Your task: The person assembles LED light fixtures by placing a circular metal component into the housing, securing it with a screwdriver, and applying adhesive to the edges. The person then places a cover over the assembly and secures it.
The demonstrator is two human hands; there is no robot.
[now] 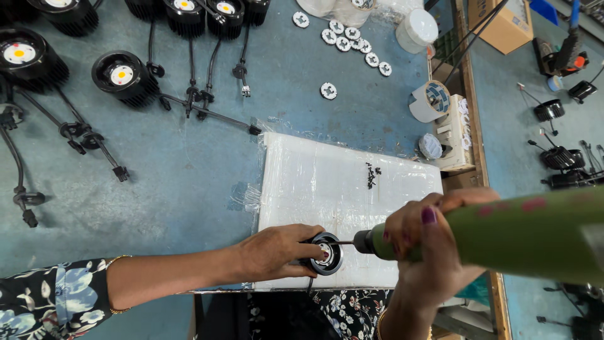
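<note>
The left hand (277, 252) grips a black lamp (326, 254) on a white plastic-wrapped pad (340, 189) near the front of the blue worktop (189, 164). The right hand (421, 242) is closed round a green driver (503, 233), its bit at the lamp's centre. A brown carton (500, 22) sits at the far right; a white tub (416, 30) stands near it.

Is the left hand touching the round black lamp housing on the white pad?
Touching. The head view shows the left hand wrapped over the round black lamp housing, fingers pressed on its rim with no gap.
</note>
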